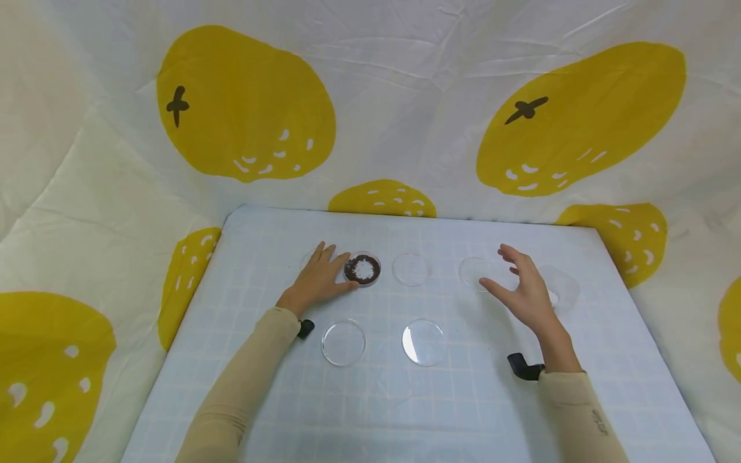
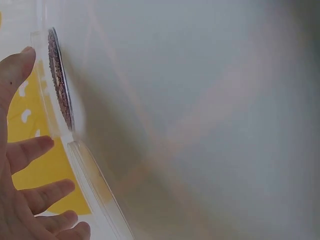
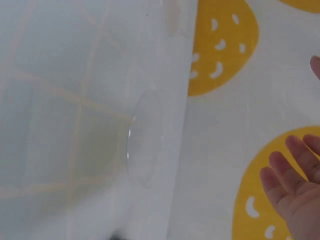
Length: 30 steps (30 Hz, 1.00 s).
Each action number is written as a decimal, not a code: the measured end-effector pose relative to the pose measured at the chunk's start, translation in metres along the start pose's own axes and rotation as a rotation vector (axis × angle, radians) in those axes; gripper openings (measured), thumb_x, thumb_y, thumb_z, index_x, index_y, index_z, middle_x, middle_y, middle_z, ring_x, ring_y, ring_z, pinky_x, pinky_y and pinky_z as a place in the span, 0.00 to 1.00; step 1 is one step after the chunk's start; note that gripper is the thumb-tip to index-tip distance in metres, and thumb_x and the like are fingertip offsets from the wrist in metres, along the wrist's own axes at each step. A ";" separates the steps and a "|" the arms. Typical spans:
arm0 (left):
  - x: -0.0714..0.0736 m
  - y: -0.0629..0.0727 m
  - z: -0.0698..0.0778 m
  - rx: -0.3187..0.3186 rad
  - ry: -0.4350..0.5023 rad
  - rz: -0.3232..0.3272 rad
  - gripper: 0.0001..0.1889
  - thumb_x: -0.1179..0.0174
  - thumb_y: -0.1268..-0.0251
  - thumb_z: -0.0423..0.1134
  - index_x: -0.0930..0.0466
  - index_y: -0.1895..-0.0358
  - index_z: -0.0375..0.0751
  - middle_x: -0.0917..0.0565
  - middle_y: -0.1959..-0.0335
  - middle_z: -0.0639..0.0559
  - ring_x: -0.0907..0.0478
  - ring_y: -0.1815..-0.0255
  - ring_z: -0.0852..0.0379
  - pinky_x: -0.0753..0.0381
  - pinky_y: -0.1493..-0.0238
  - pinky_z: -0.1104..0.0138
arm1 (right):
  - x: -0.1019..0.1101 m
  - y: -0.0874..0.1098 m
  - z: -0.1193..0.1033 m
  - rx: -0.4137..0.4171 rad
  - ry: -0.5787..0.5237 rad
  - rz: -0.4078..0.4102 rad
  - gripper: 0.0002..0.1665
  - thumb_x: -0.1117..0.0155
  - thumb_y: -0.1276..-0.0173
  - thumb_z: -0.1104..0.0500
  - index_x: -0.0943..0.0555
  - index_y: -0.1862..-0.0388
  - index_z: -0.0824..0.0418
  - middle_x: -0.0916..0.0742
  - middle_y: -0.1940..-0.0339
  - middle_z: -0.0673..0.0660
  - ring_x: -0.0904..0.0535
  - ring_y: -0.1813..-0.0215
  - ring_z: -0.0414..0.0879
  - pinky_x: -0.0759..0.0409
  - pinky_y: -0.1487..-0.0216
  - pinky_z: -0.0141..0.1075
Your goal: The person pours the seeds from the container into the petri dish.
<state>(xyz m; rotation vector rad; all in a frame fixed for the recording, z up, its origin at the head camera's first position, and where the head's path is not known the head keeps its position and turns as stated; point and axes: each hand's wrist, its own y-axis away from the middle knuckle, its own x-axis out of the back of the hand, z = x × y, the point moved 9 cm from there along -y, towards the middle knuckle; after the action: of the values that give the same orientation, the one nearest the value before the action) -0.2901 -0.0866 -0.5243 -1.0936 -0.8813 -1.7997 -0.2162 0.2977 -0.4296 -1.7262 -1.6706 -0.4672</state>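
My left hand (image 1: pixel 317 278) is spread at the left side of a clear petri dish (image 2: pixel 60 82) of dark brown granules with a white patch in the middle. Its thumb and index finger (image 2: pixel 32 150) stretch along either side of that dish, fingertips close to the rim. Another clear dish (image 2: pixel 100 187) lies beside it, partly hidden by this hand in the head view. Raised above the right side of the table, my right hand (image 1: pixel 523 296) has parted fingers and holds nothing. The closest thing to it is a clear, round petri dish (image 1: pixel 473 274).
Along the back row stands one more clear dish (image 1: pixel 411 270). Nearer the front lie two clear round dishes, a left one (image 1: pixel 324 350) and a right one (image 1: pixel 424 343). Something white (image 1: pixel 553 298) shows behind the right hand. A patterned cloth (image 1: pixel 405 128) rises behind the table (image 1: pixel 370 411).
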 end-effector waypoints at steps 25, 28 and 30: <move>0.024 0.025 -0.036 0.016 0.047 0.104 0.48 0.36 0.37 0.63 0.44 0.22 0.38 0.45 0.23 0.34 0.59 0.21 0.35 0.46 0.27 0.42 | -0.105 -0.060 -0.048 0.160 -0.052 -0.256 0.44 0.25 0.37 0.53 0.33 0.26 0.63 0.26 0.31 0.63 0.32 0.32 0.62 0.31 0.34 0.59; 0.026 0.030 -0.043 0.049 0.068 0.095 0.50 0.36 0.38 0.64 0.45 0.22 0.38 0.47 0.23 0.34 0.60 0.21 0.35 0.47 0.26 0.43 | -0.118 -0.067 -0.053 0.153 -0.050 -0.296 0.45 0.26 0.36 0.51 0.34 0.25 0.62 0.27 0.30 0.61 0.33 0.30 0.61 0.32 0.33 0.58; 0.026 0.033 -0.048 0.066 0.079 0.090 0.50 0.35 0.38 0.64 0.46 0.22 0.37 0.47 0.22 0.35 0.61 0.20 0.36 0.48 0.25 0.44 | -0.127 -0.071 -0.057 0.147 -0.051 -0.323 0.45 0.26 0.36 0.50 0.35 0.25 0.61 0.28 0.30 0.61 0.34 0.30 0.60 0.33 0.32 0.58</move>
<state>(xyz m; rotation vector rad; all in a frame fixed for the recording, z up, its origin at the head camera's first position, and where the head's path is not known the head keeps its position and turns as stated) -0.2838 -0.1490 -0.5134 -0.9982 -0.8255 -1.7157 -0.2888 0.1619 -0.4598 -1.3785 -1.9796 -0.4364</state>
